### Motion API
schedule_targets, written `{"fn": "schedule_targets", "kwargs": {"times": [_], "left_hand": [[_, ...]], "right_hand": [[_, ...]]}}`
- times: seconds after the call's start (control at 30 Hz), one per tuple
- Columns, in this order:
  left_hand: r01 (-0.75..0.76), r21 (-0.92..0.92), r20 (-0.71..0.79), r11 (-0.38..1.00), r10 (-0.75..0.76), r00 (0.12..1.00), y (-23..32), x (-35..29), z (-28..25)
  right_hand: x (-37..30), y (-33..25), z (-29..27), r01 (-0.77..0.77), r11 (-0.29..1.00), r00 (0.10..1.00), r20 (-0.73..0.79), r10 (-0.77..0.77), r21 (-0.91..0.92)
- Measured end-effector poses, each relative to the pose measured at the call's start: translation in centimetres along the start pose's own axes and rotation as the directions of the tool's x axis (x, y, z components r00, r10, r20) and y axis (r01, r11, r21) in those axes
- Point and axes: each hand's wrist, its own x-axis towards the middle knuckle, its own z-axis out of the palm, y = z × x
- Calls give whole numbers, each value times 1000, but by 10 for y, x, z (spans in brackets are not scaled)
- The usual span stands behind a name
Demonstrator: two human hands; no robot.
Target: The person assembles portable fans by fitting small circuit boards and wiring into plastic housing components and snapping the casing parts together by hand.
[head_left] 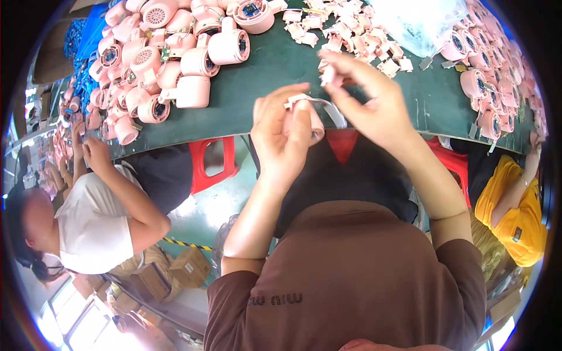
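Note:
My left hand (272,128) is closed around a pink cylindrical plastic housing (317,124) just over the table's near edge. Much of that housing is hidden behind the fingers. From its top a thin wire runs right to a flat silvery piece (336,116), which hangs beneath my right hand. My right hand (374,96) pinches a small pink plastic part (328,75) between thumb and fingers, a short way above and right of the housing. The two hands are apart.
Pink housings (193,90) with vents and circuit boards pile up at left, more housings (489,88) at right. Loose small pink parts (357,35) and a clear plastic bag (418,26) lie on the green table (246,88). A person in white (96,228) sits left, another in yellow (509,210) right.

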Motion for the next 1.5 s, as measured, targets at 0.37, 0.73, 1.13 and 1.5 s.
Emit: {"fn": "schedule_targets", "kwargs": {"times": [0.37, 0.73, 1.13, 1.5], "left_hand": [[-142, 262, -8, 955, 149, 989, -5, 0, 6], [-204, 298, 2, 932, 213, 977, -8, -2, 7], [-293, 321, -4, 901, 311, 950, -12, -1, 11], [-368, 311, 150, 876, 338, 929, -7, 9, 6]], "right_hand": [[-22, -17, 27, -239, 911, 970, 39, 240, 335], [-27, -18, 33, -172, 930, 981, -26, 191, 326], [-31, -10, 55, 25, 999, 959, -284, -13, 39], [-44, -10, 44, -169, 953, 954, -202, 223, 252]]}}
